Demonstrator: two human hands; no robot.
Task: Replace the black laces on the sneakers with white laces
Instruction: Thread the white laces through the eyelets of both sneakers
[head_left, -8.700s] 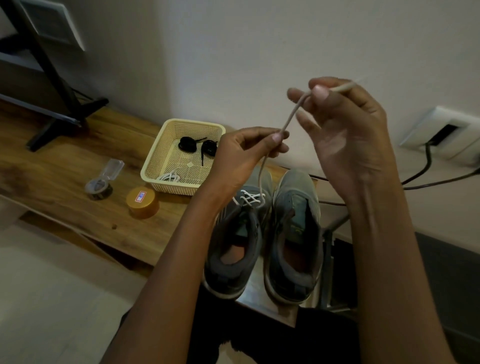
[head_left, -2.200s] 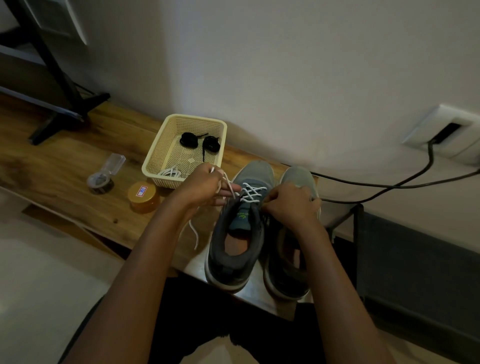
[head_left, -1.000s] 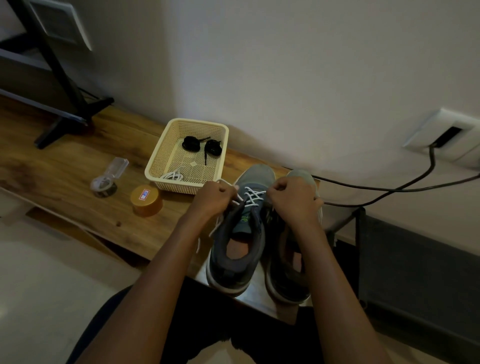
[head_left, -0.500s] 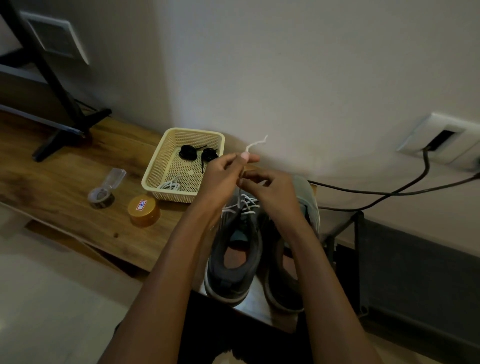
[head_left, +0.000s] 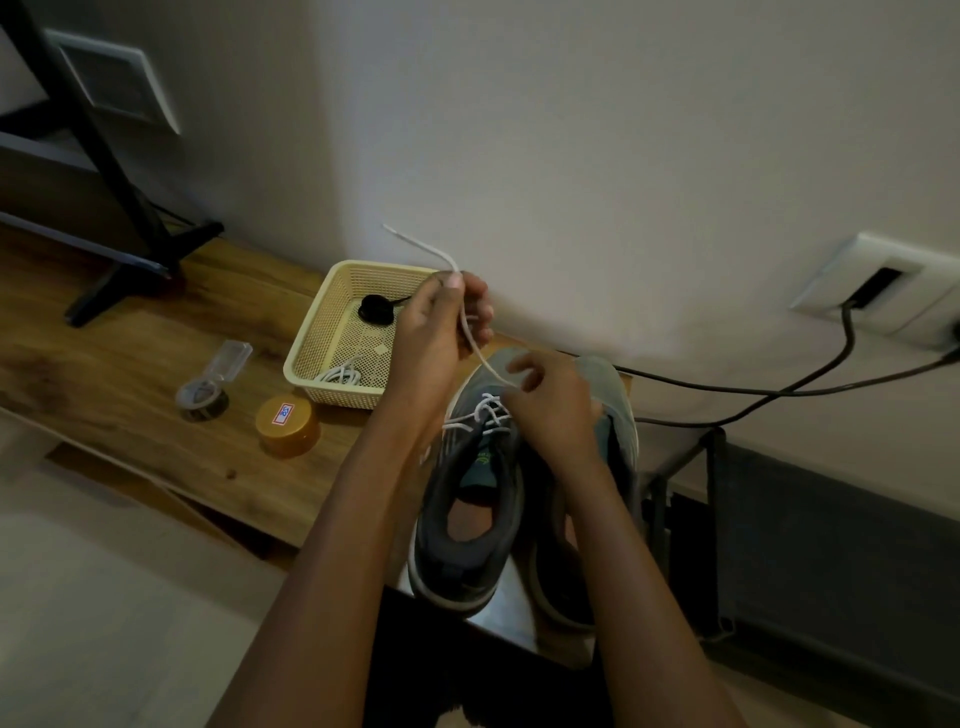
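The white lace (head_left: 470, 338) was held taut between the two hands: its free end was pinched high in the left hand (head_left: 436, 338), in front of the basket (head_left: 322, 322), and a lower stretch was pinched in the right hand (head_left: 556, 410), just above the shoe (head_left: 467, 509). White crossings were seen on the shoe's front eyelets only; those nearer the tongue looked unthreaded. The shoe was stood on a glossy top (head_left: 501, 618), right beside the second shoe (head_left: 618, 410), whose eyelets were hidden by the right hand. A black lace (head_left: 375, 310) and a spare lace (head_left: 343, 375) were seen in the basket. The step was judged to be slack being drawn through an eyelet. It would be done best if the pull were made in line with the eyelet, the crossings were flattened, both ends were matched in length, and the shoe was steadied against tipping
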